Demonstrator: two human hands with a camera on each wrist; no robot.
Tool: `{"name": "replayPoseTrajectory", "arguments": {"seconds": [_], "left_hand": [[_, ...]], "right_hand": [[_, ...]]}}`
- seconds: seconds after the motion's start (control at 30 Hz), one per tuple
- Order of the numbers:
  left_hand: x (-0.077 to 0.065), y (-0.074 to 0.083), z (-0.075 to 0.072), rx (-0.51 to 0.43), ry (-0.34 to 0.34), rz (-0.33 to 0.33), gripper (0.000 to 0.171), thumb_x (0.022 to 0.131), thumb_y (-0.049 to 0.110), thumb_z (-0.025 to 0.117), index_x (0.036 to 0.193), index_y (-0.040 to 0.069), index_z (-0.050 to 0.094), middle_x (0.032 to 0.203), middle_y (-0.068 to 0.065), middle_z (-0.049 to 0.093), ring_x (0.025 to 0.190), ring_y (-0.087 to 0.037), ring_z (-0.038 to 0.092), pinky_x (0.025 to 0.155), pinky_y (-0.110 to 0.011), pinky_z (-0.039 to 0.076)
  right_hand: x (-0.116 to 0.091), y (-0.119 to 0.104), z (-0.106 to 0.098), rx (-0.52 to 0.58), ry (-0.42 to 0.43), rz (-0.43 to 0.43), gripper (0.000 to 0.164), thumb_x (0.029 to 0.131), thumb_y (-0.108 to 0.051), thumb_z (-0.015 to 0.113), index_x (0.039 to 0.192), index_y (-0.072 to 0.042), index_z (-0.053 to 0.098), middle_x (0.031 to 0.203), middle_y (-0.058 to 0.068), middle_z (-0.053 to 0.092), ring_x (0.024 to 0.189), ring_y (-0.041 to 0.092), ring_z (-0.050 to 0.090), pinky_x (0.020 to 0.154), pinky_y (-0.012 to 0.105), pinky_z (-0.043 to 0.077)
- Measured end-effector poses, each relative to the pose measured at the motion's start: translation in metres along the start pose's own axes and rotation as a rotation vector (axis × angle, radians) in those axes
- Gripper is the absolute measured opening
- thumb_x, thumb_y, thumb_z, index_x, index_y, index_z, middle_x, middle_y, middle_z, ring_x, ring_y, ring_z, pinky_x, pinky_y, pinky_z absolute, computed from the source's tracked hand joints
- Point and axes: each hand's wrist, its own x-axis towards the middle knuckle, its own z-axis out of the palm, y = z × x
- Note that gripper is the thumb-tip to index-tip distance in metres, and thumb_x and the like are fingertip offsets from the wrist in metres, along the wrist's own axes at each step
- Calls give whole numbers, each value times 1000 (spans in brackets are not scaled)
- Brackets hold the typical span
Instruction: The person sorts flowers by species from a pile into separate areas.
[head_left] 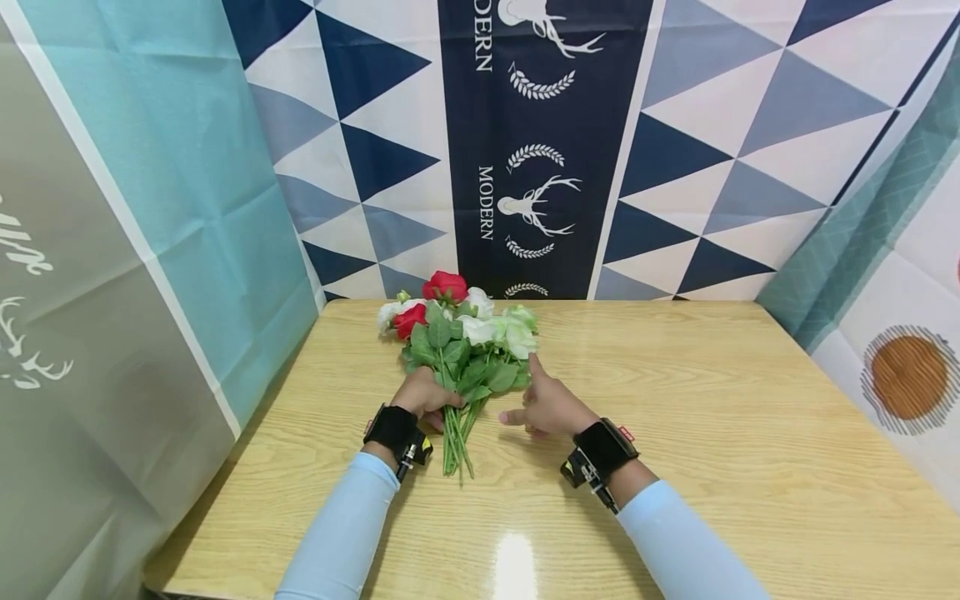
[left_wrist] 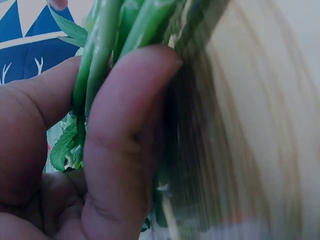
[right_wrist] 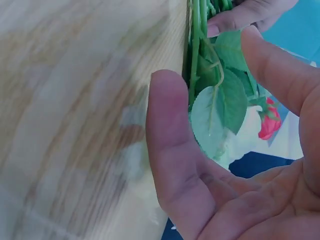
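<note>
A bunch of flowers (head_left: 474,331) with red, white and pale green blooms lies on the wooden table, its blooms toward the far edge. My left hand (head_left: 426,395) grips the green stems (head_left: 454,442) below the leaves; in the left wrist view the thumb and fingers curl round the stems (left_wrist: 102,45). Just right of the bunch is my right hand (head_left: 551,406), its index finger extended close to the pale green blooms. Between its spread thumb and finger nothing is held, and the leaves (right_wrist: 220,110) show beyond them in the right wrist view.
The wooden table (head_left: 712,433) has its far edge against a patterned cloth (head_left: 525,150). More cloth hangs at the left (head_left: 150,275) and at the right (head_left: 892,333). Each wrist wears a black strap with a small camera.
</note>
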Motion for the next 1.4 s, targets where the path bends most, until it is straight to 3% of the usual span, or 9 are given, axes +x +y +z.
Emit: {"name": "replayPoseTrajectory", "arguments": {"seconds": [0.17,0.27,0.4,0.53,0.77,1.0,1.13,1.27,1.4], "left_hand": [[2,-5,-11,14,-6,-2,43,87,12,83,111,-11,57,90,-21,61,43,-19,63,52,-33,59],[5,-8,-14,10,-7,-16,45,87,13,83,113,-11,56,91,-21,61,43,-19,62,52,-33,59],[6,-8,-14,-5,-10,-28,46,87,12,83,114,-11,55,91,-21,61,45,-20,64,53,-34,59],[6,-7,-12,-12,-7,-25,46,87,11,83,114,-12,55,90,-22,62,46,-20,65,53,-33,59],[10,-9,-14,10,5,-32,48,85,12,84,114,-13,55,88,-23,63,44,-20,65,52,-32,59],[15,-13,-25,64,6,-41,50,87,17,83,116,-13,56,80,-22,67,44,-18,64,52,-33,59],[17,-17,-35,66,0,-37,50,88,17,82,117,-13,55,79,-21,67,44,-17,64,52,-32,58],[19,-22,-48,53,3,-62,47,88,15,82,114,-12,55,80,-18,65,44,-17,64,52,-32,58],[21,-26,-61,28,17,-74,46,88,15,82,113,-12,55,83,-19,64,45,-18,64,52,-32,59]], "right_hand": [[0,-1,2,-8,-6,-6,120,87,-25,84,163,-4,-7,96,18,67,52,23,59,55,37,53],[3,-3,7,-26,-16,-32,95,91,-26,81,158,8,23,98,19,70,51,20,60,57,34,54],[11,-10,24,-4,-72,-60,51,96,-25,76,133,6,60,82,9,65,51,15,59,59,30,54],[19,-23,44,9,-78,-61,24,97,-19,74,110,1,68,60,0,49,50,17,59,51,26,47],[31,-37,64,-79,-49,-60,37,90,-17,81,115,5,65,59,5,55,54,24,66,49,27,40],[40,-48,80,-175,-25,-83,57,86,-17,86,130,7,59,112,19,68,94,28,65,82,40,54],[46,-57,87,-213,-22,-113,55,87,-15,83,131,8,58,120,22,66,111,33,64,94,44,53],[54,-67,94,-262,-49,-121,54,91,-17,79,132,9,57,119,21,66,111,32,65,92,40,53],[62,-72,99,-319,-59,-155,54,93,-20,77,134,9,55,110,20,67,95,27,66,78,34,52]]}}
